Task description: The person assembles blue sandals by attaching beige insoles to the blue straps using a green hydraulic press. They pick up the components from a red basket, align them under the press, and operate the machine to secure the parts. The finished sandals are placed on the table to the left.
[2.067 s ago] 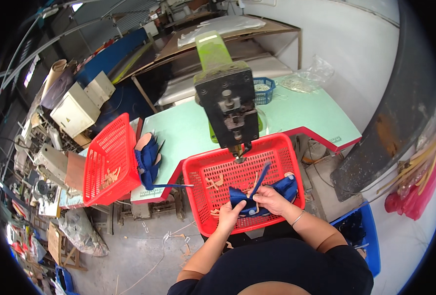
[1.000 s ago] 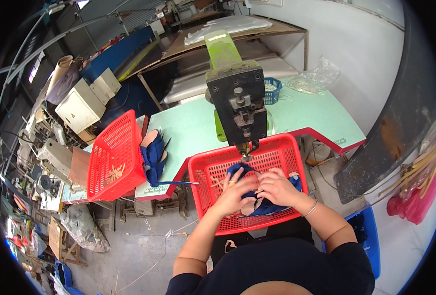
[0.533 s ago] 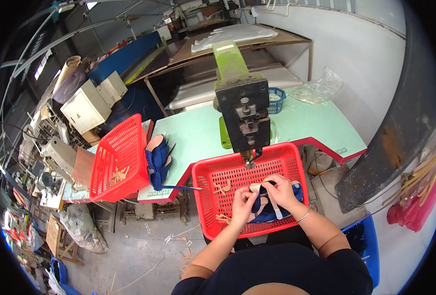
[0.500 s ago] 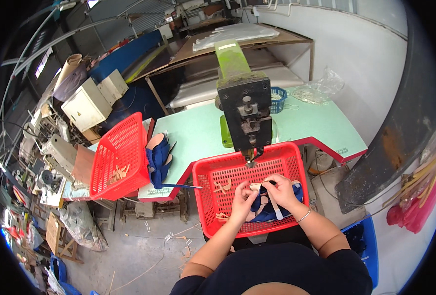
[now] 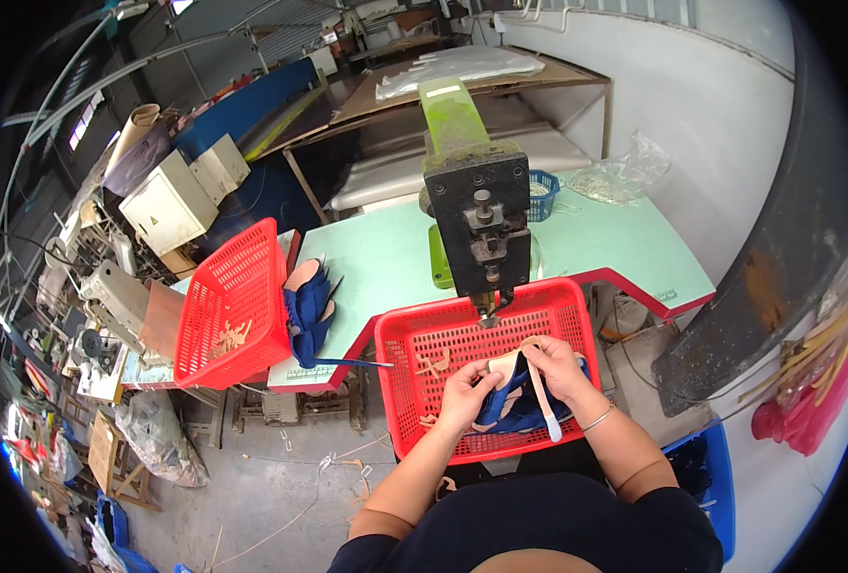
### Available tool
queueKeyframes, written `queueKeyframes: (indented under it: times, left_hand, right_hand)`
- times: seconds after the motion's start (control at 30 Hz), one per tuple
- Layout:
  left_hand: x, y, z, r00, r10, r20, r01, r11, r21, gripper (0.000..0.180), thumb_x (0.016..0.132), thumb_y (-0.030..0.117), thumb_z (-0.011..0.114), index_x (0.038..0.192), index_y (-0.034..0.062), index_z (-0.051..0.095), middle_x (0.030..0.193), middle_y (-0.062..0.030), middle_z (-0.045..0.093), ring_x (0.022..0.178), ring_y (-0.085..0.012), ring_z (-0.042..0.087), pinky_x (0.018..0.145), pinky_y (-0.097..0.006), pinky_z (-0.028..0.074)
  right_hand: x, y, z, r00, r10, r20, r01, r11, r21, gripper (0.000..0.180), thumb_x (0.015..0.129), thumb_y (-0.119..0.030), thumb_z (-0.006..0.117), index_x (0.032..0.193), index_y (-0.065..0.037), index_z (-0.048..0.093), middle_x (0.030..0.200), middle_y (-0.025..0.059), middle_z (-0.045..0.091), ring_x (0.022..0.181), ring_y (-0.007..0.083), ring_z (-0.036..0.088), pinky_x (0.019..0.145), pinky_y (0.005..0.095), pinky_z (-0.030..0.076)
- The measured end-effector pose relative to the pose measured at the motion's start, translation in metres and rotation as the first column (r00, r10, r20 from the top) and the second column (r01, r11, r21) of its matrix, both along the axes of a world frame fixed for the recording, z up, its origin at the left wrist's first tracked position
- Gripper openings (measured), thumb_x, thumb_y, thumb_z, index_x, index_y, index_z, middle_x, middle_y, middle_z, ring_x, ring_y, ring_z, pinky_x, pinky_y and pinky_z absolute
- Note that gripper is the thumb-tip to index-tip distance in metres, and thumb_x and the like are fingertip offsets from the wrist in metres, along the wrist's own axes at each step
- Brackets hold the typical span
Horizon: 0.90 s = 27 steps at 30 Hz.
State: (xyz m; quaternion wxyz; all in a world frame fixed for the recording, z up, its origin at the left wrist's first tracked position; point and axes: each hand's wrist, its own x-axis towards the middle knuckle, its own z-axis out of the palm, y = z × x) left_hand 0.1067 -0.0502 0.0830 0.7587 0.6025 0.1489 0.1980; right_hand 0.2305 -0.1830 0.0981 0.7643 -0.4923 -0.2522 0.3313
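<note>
Over the near red basket (image 5: 391, 406), both my hands are closed on a blue piece with a tan lining (image 5: 504, 364), which looks like a shoe upper. My left hand (image 5: 466, 393) pinches its left edge between thumb and fingers. My right hand (image 5: 558, 371) grips the right side, where a narrow tan strap (image 5: 541, 396) hangs down to a pale whitish end. More blue pieces (image 5: 515, 411) lie beneath my hands in the basket, partly covered. Several tan scraps (image 5: 433, 364) rest at the basket's left side.
A green machine with a black head (image 5: 478, 205) stands just beyond my hands, its tip above the basket. A second red basket (image 5: 236, 306) sits tilted on the left, beside blue pieces (image 5: 309, 310) on the pale green table (image 5: 376, 253). A blue bin (image 5: 720, 477) stands low at right.
Both hands have shifted slightly, the right one up and to the right. The piece's tan side shows more, and the strap's end has swung right.
</note>
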Motion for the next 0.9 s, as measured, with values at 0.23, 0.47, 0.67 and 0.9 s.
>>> queueKeyframes:
  times: [0.23, 0.47, 0.67, 0.9]
  left_hand:
    - [0.002, -0.003, 0.022, 0.994, -0.009, 0.111, 0.027, 0.986, -0.164, 0.011, 0.081, 0.004, 0.064, 0.091, 0.0011, 0.062, 0.086, -0.0031, 0.063, 0.076, -0.0071, 0.057, 0.070, -0.021, 0.047]
    - [0.016, -0.008, 0.074, 0.985, 0.115, 0.125, -0.096, 0.985, -0.146, 0.005, 0.078, 0.002, 0.067, 0.079, 0.0010, 0.063, 0.075, -0.0042, 0.064, 0.065, -0.0061, 0.058, 0.059, -0.019, 0.047]
    - [0.020, -0.011, 0.095, 0.981, 0.142, 0.133, -0.117, 0.976, -0.182, 0.005, 0.078, 0.003, 0.066, 0.076, 0.0024, 0.062, 0.076, -0.0067, 0.065, 0.064, -0.0092, 0.060, 0.058, -0.022, 0.049]
    - [0.013, -0.011, 0.104, 0.975, 0.189, 0.118, -0.149, 0.947, -0.285, 0.006, 0.077, 0.005, 0.067, 0.076, 0.0032, 0.062, 0.074, -0.0063, 0.065, 0.062, -0.0095, 0.059, 0.059, -0.022, 0.048]
  right_hand:
    - [0.001, 0.002, 0.012, 0.976, 0.085, -0.200, -0.057, 0.988, 0.144, 0.017, 0.087, -0.018, 0.059, 0.093, -0.002, 0.060, 0.081, -0.0001, 0.060, 0.072, 0.0056, 0.056, 0.063, 0.0210, 0.047]
    - [0.024, -0.011, 0.055, 0.995, 0.068, -0.077, -0.070, 0.997, -0.027, 0.015, 0.085, -0.019, 0.062, 0.085, -0.004, 0.063, 0.071, -0.0010, 0.060, 0.061, 0.0066, 0.055, 0.055, 0.0219, 0.046]
    - [0.018, -0.014, 0.067, 0.981, 0.050, -0.187, -0.042, 0.998, 0.047, 0.013, 0.085, -0.016, 0.061, 0.083, -0.003, 0.063, 0.070, 0.0003, 0.061, 0.058, 0.0070, 0.055, 0.052, 0.0204, 0.043]
    - [0.014, -0.003, 0.073, 0.984, -0.001, -0.178, 0.011, 0.999, 0.052, 0.017, 0.083, -0.018, 0.063, 0.077, -0.002, 0.061, 0.068, 0.0019, 0.061, 0.055, 0.0066, 0.054, 0.050, 0.0200, 0.042]
